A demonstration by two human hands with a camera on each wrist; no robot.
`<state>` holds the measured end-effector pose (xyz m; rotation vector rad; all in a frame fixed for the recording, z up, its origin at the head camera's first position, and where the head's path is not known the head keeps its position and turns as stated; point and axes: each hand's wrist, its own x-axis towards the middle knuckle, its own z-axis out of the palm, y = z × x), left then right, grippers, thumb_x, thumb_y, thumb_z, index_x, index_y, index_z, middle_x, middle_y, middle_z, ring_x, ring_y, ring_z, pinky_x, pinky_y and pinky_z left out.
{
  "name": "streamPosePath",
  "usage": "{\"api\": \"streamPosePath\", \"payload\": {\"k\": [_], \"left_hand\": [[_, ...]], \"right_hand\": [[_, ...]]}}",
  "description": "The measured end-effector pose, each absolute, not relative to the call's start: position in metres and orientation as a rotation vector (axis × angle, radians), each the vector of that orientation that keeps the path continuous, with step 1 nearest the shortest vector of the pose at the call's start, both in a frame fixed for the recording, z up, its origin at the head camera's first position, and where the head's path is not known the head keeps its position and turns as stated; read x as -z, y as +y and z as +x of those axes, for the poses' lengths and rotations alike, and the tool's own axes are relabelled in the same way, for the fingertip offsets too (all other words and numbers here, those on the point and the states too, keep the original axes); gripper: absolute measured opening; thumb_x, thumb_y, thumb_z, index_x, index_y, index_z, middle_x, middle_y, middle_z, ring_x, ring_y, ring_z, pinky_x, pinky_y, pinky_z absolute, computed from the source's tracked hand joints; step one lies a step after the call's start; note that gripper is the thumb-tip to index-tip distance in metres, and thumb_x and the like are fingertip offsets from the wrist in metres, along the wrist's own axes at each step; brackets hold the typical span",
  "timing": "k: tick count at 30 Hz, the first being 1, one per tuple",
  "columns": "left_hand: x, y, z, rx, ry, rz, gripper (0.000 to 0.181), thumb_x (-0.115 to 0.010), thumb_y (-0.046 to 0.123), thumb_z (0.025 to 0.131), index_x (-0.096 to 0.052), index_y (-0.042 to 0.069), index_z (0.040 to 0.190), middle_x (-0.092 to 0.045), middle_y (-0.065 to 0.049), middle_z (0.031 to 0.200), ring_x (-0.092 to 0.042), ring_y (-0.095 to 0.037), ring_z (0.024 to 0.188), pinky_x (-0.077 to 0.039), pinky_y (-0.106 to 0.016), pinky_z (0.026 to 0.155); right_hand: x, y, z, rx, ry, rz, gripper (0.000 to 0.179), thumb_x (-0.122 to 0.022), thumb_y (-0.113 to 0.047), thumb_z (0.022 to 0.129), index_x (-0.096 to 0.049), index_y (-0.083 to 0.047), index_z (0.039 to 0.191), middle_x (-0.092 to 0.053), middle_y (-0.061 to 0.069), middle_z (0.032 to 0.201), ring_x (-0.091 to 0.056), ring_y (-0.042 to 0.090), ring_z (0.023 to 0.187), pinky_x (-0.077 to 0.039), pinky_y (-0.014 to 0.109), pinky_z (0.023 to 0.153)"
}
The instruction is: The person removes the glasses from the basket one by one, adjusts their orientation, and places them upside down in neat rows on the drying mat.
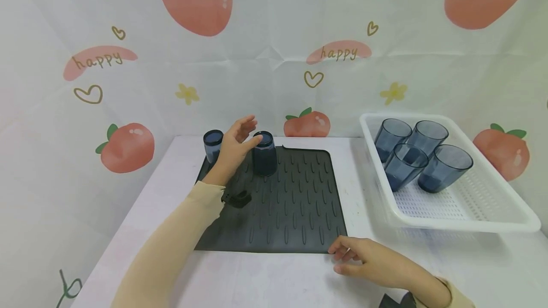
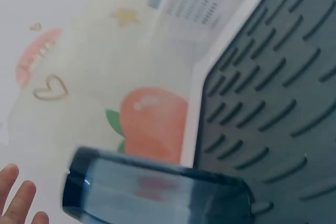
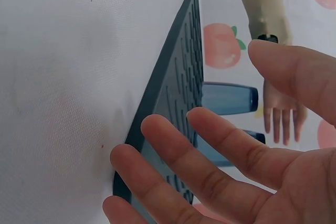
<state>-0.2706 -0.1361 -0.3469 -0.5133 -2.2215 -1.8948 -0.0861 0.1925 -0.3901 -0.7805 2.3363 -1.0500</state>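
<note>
On the black ridged mat, two blue drinking glasses stand upside down near the back edge. My left hand is between the left glass and the right glass, fingers extended and holding nothing. Its thumb overlaps the top of the right glass in the head view. One glass lies beyond the left fingertips in the left wrist view. By the mat's front right corner, my right hand hovers low with loosely bent fingers and an empty palm.
A white plastic basket stands at the right, with several blue glasses upright or leaning in its left part. Behind the white table hangs a printed cloth.
</note>
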Motion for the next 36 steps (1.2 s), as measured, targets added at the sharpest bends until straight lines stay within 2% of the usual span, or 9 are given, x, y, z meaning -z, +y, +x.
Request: {"api": "streamPosePath", "payload": {"k": [4,10,21,27,31,36], "left_hand": [[0.337,-0.133,-0.253,1.930,-2.200,-0.599,0.050,-0.065,0.006,0.092,-0.049,0.006,0.139,-0.053,-0.017,0.137,-0.050,-0.028,0.128,-0.040,-0.036,0.108],[0.345,-0.126,-0.233,2.035,-2.249,-0.750,0.040,-0.062,0.007,0.095,-0.053,0.007,0.134,-0.060,-0.019,0.126,-0.060,-0.020,0.114,-0.049,-0.031,0.096],[0.368,-0.110,-0.198,2.094,-2.455,-1.022,0.033,-0.062,0.010,0.095,-0.058,0.011,0.128,-0.062,-0.020,0.121,-0.063,-0.026,0.111,-0.052,-0.035,0.092],[0.373,-0.107,-0.183,2.104,-2.518,-1.097,0.032,-0.061,0.008,0.095,-0.059,0.009,0.127,-0.064,-0.017,0.118,-0.062,-0.028,0.111,-0.053,-0.032,0.090],[0.377,-0.106,-0.176,2.092,-2.564,-1.193,0.032,-0.060,0.006,0.095,-0.058,0.006,0.127,-0.062,-0.023,0.119,-0.061,-0.037,0.111,-0.053,-0.031,0.089],[0.379,-0.105,-0.172,2.012,-2.686,-1.298,0.032,-0.060,0.008,0.096,-0.057,0.005,0.128,-0.062,-0.023,0.120,-0.060,-0.038,0.111,-0.053,-0.027,0.087]], "right_hand": [[0.391,0.192,-0.086,1.050,2.329,-0.771,0.029,-0.064,-0.035,0.093,-0.060,-0.014,0.112,-0.065,-0.008,0.106,-0.059,0.000,0.094,-0.053,0.031,0.081],[0.389,0.192,-0.087,1.027,2.366,-0.786,0.032,-0.063,-0.041,0.093,-0.060,-0.015,0.112,-0.065,-0.010,0.104,-0.058,-0.002,0.093,-0.053,0.028,0.080],[0.391,0.192,-0.087,1.036,2.345,-0.767,0.029,-0.064,-0.037,0.092,-0.060,-0.015,0.111,-0.064,-0.010,0.104,-0.059,-0.001,0.093,-0.053,0.028,0.079],[0.393,0.193,-0.088,1.036,2.343,-0.784,0.029,-0.064,-0.037,0.093,-0.060,-0.015,0.112,-0.064,-0.010,0.105,-0.060,0.001,0.094,-0.053,0.029,0.079],[0.394,0.193,-0.089,1.026,2.347,-0.777,0.031,-0.063,-0.039,0.093,-0.060,-0.016,0.113,-0.064,-0.010,0.105,-0.060,0.000,0.094,-0.053,0.029,0.079],[0.391,0.192,-0.089,1.027,2.348,-0.781,0.032,-0.063,-0.041,0.093,-0.060,-0.015,0.112,-0.064,-0.012,0.104,-0.060,0.000,0.093,-0.053,0.029,0.079]]}}
